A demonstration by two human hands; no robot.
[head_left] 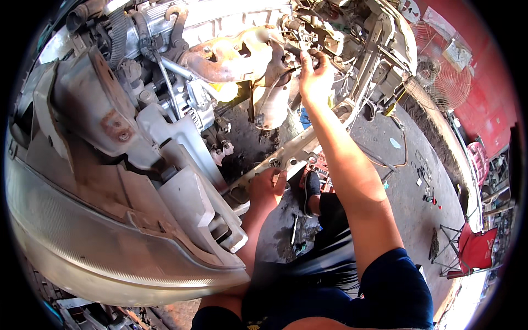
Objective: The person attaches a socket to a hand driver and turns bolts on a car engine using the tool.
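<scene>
In the head view, my right hand [314, 77] is raised beside a rusty exhaust manifold [220, 60], fingers closed around a dark, slender part or tool I cannot clearly make out. A cylindrical heat-shielded section [270, 113] hangs below the manifold. Lower down, my left hand [267, 190] has its fingers curled at a pale metal crossmember [297, 151] with holes along it; whether it holds anything small is hidden. Beside that forearm are the car's headlamp [118, 245] and pale plastic housings [187, 195]. The engine bay stands exposed, with hoses and pipes at the upper left.
Below the engine is a grey concrete floor [418, 154] with scattered tools, small parts and a red tray [322, 168] by my foot. At right stand a wire fan [443, 66], a red panel [495, 88] and a red folding chair [473, 247].
</scene>
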